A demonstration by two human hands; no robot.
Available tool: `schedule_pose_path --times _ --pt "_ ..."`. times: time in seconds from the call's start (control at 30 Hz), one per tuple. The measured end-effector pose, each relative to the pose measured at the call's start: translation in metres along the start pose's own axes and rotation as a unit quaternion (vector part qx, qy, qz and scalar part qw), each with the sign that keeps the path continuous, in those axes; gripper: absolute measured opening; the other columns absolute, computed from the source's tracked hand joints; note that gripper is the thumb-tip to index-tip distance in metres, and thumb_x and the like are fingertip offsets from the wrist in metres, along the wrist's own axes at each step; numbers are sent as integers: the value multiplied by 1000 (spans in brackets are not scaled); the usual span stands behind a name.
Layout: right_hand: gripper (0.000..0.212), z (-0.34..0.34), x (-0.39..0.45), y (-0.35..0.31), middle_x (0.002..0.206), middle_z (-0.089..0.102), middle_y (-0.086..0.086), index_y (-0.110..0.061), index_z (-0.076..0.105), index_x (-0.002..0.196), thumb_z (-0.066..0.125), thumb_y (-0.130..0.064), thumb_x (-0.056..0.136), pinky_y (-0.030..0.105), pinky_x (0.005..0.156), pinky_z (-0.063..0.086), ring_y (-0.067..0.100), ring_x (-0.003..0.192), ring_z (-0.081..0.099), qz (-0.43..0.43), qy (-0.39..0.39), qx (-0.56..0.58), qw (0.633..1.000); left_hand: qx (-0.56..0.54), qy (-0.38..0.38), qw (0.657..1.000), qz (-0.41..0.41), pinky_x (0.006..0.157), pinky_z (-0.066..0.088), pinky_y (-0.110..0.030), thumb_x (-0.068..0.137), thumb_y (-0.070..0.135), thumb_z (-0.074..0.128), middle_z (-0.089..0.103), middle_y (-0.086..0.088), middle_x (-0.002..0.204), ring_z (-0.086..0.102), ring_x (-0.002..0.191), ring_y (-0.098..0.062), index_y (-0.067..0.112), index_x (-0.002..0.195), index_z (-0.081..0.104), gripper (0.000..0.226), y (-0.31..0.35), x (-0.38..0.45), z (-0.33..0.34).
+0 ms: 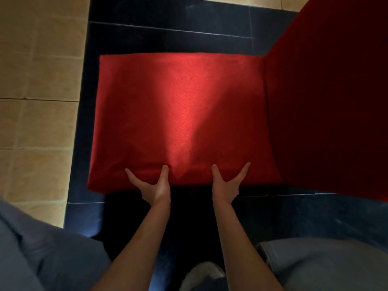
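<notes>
A red cloth (180, 114) lies flat as a folded rectangle on a dark tiled floor (168, 24). Both hands are at its near edge. My left hand (153, 186) holds the edge left of centre, with two digits spread on top and the others hidden under the fabric. My right hand (225, 185) holds the same edge right of centre in the same way. A thick fold runs along the near edge between the hands.
A larger dark red surface (327, 101) adjoins the cloth on the right. Beige tiles (39, 80) cover the floor to the left. My grey-blue trouser legs (42, 255) fill the bottom corners, and a pale shoe (202, 273) shows between my forearms.
</notes>
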State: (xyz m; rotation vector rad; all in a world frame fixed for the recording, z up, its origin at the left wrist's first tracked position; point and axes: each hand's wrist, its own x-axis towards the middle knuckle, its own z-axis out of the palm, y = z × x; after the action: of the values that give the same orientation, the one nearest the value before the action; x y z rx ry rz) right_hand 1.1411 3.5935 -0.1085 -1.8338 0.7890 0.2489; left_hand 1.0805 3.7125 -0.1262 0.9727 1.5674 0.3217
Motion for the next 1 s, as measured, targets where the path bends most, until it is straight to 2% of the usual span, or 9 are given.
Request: schedule_pose_path --times 0.17,0.3,0.47,0.7,0.8,0.9,1.0 --pt "103 1 1 1 138 42 -2 -51 2 148 77 -33 79 21 95 34 7 105 45 -8 -1 3 1000 -9 -1 1000 0 102 45 -49 69 33 83 39 0 147 56 115 -24 65 139 4 110 0 1 0" --pt "104 0 1 1 146 39 3 -52 1 148 77 -31 80 23 97 34 8 107 44 1 -12 12 1000 -9 -5 1000 -2 102 45 -49 70 31 82 39 1 147 56 115 -25 64 139 4 109 1 1 0" --pt "105 0 0 -2 145 38 2 -53 1 147 77 -30 79 23 96 34 8 107 44 10 -13 26 1000 -8 -14 1000 -9 102 45 -48 69 33 82 37 3 148 56 116 -23 66 138 4 109 -2 2 -2" --pt "104 4 1 -2 128 34 -9 -47 5 150 77 -21 80 24 97 35 8 109 44 10 -5 53 999 -22 -9 1000 -12 99 47 -49 71 25 81 41 -2 144 58 110 -24 64 139 5 109 0 2 0" --pt "104 3 0 -6 140 36 -5 -46 7 150 78 -20 79 30 104 37 13 113 46 15 4 55 998 -22 -4 1000 -16 97 49 -48 71 21 81 47 -4 139 61 106 -25 59 142 7 109 4 2 1" --pt "105 1 -2 -11 153 29 2 -45 10 150 79 -16 77 38 110 36 20 126 44 31 13 59 998 -24 -7 999 -31 98 49 -49 71 19 81 47 -4 137 60 106 -25 57 143 9 108 11 0 0" --pt "105 -1 -5 -17 154 27 3 -44 14 151 80 -12 75 35 109 35 19 127 42 46 19 66 997 -21 -9 998 -50 98 48 -49 72 17 81 48 -4 136 59 103 -24 56 143 9 109 20 -4 -2"
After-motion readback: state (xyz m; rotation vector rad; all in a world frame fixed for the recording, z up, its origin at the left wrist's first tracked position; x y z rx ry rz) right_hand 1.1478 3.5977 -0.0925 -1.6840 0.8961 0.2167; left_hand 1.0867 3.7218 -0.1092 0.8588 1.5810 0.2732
